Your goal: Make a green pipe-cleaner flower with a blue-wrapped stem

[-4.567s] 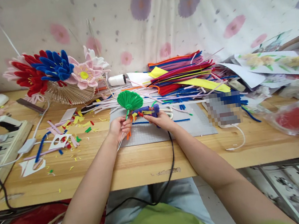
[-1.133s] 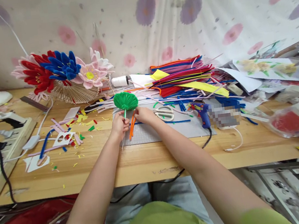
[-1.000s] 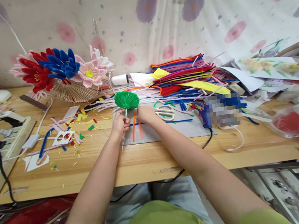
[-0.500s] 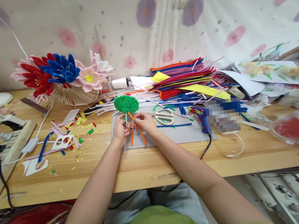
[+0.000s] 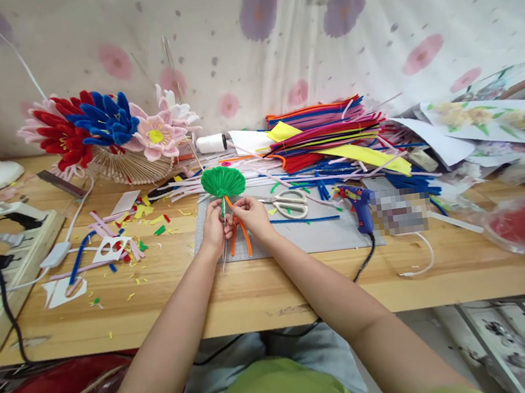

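Observation:
My left hand (image 5: pixel 215 226) is closed on the thin stem of a green fuzzy fan-shaped leaf (image 5: pixel 223 181), which stands upright above my fingers. Loose wire ends hang below that hand. My right hand (image 5: pixel 251 216) pinches an orange pipe cleaner (image 5: pixel 247 237) beside the stem; its two ends hang down, and its top lies close against the stem. Whether it is fixed there I cannot tell. Both hands are over a grey cutting mat (image 5: pixel 292 244). Just right of my right hand lie scissors (image 5: pixel 291 205) with pale handles and a blue pipe cleaner (image 5: pixel 305 220).
A blue glue gun (image 5: pixel 359 208) lies at the mat's right side, its black cord running over the table edge. Pipe-cleaner bundles (image 5: pixel 326 133) are piled behind. Fuzzy flowers (image 5: pixel 107 120) stand back left. A power strip (image 5: pixel 34 265) and coloured scraps (image 5: pixel 128 246) lie left.
My right hand has come slightly nearer the stem, and the orange pipe cleaner has drawn in closer to it. The view has shifted a little. My left hand keeps its hold on the leaf's stem.

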The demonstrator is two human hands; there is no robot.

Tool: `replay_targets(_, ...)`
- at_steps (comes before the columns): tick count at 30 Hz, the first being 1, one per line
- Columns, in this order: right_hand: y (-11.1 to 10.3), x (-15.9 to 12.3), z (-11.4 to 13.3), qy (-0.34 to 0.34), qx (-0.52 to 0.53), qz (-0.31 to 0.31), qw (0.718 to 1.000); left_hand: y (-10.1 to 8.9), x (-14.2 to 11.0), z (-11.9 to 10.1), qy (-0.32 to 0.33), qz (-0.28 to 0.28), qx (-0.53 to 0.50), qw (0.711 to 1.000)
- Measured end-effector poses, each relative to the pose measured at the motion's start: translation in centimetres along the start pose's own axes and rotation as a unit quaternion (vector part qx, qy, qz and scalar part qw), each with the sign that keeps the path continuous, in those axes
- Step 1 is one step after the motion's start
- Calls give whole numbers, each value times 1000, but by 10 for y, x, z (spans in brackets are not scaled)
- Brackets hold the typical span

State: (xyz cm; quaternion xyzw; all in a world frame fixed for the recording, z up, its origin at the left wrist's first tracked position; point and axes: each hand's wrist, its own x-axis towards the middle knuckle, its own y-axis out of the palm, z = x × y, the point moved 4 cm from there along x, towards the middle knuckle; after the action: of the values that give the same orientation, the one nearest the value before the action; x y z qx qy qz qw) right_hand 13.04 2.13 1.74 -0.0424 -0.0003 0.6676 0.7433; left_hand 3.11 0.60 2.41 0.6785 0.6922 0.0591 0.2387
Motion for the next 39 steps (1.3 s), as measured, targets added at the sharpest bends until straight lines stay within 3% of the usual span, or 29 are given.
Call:
replay_targets(7,-1,-1,5,-15,-7,1,1000,-1,2,3,6,-3,17,1000)
replay_targets(17,5,-3,3,-23,21,61,998,1,1,3,6,-8,25,1000)
replay_targets(39,-5,7,8,-38,-52,28,998,2,-1,2,-22,-3,70,997)
